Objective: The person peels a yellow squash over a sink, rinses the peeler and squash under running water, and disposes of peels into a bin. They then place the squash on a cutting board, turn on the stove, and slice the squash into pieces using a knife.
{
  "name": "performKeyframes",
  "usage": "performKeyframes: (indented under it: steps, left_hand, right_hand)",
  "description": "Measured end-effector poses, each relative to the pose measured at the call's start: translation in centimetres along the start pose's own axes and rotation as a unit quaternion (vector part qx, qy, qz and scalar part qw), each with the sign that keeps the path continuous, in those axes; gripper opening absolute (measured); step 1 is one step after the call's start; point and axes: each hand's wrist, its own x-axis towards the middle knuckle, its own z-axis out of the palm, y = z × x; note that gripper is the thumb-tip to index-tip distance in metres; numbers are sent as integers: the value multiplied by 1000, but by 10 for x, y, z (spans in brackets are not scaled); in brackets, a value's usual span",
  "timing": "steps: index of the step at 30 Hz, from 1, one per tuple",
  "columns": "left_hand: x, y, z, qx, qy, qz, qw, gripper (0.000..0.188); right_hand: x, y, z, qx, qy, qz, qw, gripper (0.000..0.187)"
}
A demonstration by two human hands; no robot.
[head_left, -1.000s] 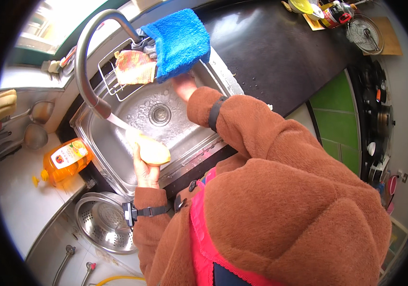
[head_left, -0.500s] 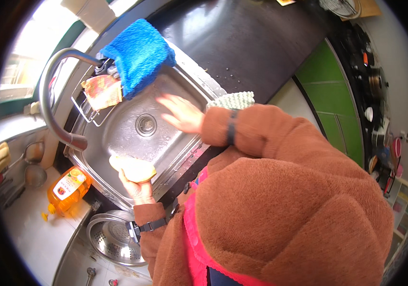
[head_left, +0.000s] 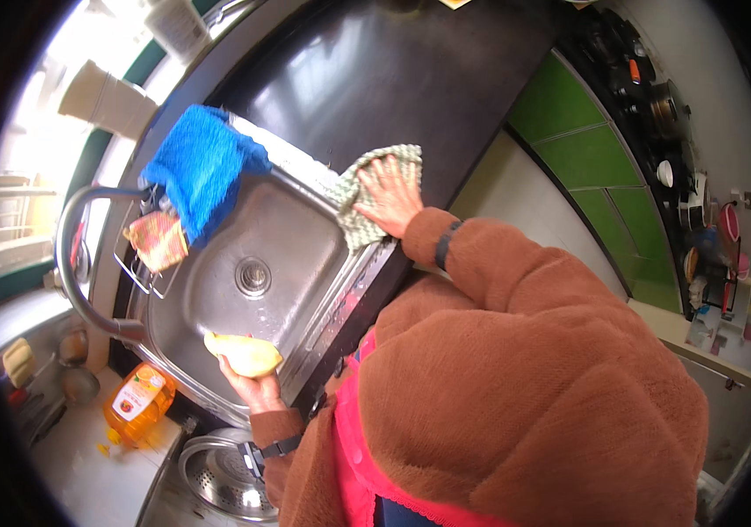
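My left hand is closed around a pale yellow, oblong, smooth thing, held over the near left part of the metal sink. It looks like a peeled fruit or vegetable, but its kind is unclear. On the sink's right rim and the dark counter lies a green-and-white checked cloth. My right hand rests flat on top of that cloth with its fingers spread.
A curved faucet arches at the sink's left. A blue towel and a reddish-yellow cloth hang at the far corner. An orange soap bottle and a steel colander are at the near left. Dark counter stretches beyond.
My right hand has moved from over the sink, rightward onto the checked cloth, which is now more spread out. My left hand still holds the yellow thing. The view has shifted somewhat.
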Motion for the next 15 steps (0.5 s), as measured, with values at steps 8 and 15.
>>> performKeyframes:
  steps: [8,15]
  left_hand:
    - [-25,-29,33,14,59,4,998,56]
    - [-33,-51,71,-35,45,23,998,55]
  right_hand:
    - [79,-41,16,40,56,-261,963,75]
    - [25,12,9,175,43,-370,911,56]
